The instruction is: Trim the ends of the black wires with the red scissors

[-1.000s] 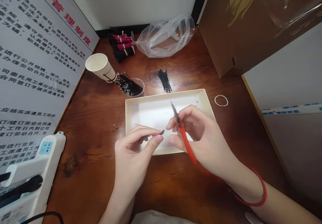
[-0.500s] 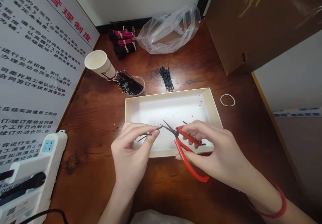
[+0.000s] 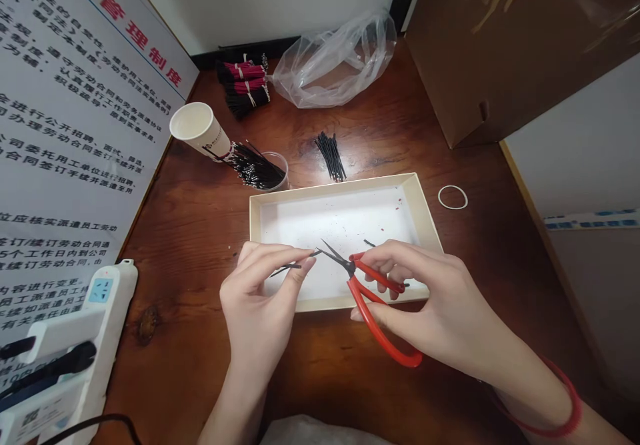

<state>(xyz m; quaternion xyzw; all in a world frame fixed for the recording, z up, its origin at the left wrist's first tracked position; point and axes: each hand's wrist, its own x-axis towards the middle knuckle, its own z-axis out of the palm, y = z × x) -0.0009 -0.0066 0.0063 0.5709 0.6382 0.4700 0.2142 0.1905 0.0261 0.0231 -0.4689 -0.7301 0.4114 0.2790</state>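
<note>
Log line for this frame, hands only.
left hand: pinching black wire | right hand: holding red-handled scissors, blades open at wire tip | above: white tray

This is a small workstation in a factory or assembly workshop rather than a home. A wall board (image 3: 75,131) printed with Chinese labour-contract and hiring rules runs along the left of a narrow wooden surface (image 3: 175,338). Tied bundles of black and red wires (image 3: 243,85) and a clear cup (image 3: 279,165) of black wires sit there, near a shallow white tray (image 3: 330,191) flecked with red bits, a white power strip (image 3: 100,291) and a large cardboard box (image 3: 475,51).
</note>
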